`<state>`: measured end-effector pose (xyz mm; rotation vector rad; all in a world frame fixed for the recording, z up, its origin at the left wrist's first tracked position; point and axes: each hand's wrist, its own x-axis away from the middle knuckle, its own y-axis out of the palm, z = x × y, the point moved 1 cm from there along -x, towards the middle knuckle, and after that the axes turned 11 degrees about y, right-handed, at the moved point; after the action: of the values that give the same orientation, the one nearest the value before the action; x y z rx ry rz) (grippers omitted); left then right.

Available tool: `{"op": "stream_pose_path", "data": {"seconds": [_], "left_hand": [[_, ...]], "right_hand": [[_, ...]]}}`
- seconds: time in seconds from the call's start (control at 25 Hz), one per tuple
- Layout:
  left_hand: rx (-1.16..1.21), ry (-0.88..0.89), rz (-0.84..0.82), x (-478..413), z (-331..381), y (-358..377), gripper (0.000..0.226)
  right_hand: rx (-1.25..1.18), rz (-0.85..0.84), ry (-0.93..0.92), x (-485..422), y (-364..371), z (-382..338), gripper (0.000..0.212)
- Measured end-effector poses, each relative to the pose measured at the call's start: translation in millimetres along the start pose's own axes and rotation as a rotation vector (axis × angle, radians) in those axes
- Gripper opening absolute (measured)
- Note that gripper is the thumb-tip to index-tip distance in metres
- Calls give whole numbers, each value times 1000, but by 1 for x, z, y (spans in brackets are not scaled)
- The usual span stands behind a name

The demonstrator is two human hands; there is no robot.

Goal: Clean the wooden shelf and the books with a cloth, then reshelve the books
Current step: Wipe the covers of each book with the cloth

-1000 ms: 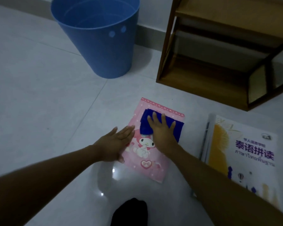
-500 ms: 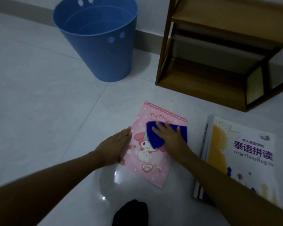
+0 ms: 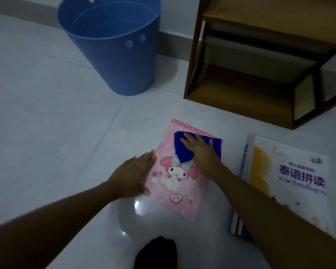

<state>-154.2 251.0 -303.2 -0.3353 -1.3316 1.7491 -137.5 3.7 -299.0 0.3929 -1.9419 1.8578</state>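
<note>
**Down on the floor: cloth pressed to the pink book**

Flat on the tiled floor [image 3: 47, 133], near its middle in the head view, lies a pink book [image 3: 175, 191] with a cartoon rabbit on its cover. A dark blue cloth [image 3: 182, 150] is spread over the far part of that cover. The right hand [image 3: 200, 154] lies on the cloth with its fingers straight and spread, palm down, pressing it to the book and gripping nothing. The left hand [image 3: 132, 175] rests flat against the book's left edge, fingers straight and close together, with the thumb touching the edge lower down.

Just to the right of the pink book, and apart from it, a white and yellow book [image 3: 291, 183] with purple lettering lies face up. The right forearm crosses its near corner, and edges of something more show beneath it on its left side. The wooden shelf [image 3: 241, 98] stands on the floor beyond both books, toward the far right, close to the wall. A blue plastic bin [image 3: 113, 55] stands to the left of the shelf, at the floor's far edge by the wall. A dark shape [image 3: 156, 253] sits at the bottom of the view, between the forearms; what it is cannot be told.
</note>
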Motion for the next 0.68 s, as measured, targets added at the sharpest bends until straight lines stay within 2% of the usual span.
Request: {"op": "stream_pose_path", "data": {"seconds": [0.08, 0.16, 0.32, 0.4, 0.52, 0.68], "left_hand": [[-7, -13, -11, -1, 0, 1, 108], [-16, -26, -27, -1, 1, 0, 109], [-15, -12, -88, 1, 7, -8, 108], [27, 5, -162, -2, 0, -14, 98], [2, 91, -292, -11, -19, -26, 72], [-84, 111, -322, -16, -26, -20, 63]], "right_hand": [[-82, 16, 146, 15, 7, 9, 88], [-119, 23, 157, 36, 16, -5, 85], [51, -40, -88, 72, 37, -51, 94], [127, -96, -195, 66, 39, -50, 98], [133, -160, -215, 52, 29, -39, 97], [120, -115, -188, 70, 32, -61, 98]]}}
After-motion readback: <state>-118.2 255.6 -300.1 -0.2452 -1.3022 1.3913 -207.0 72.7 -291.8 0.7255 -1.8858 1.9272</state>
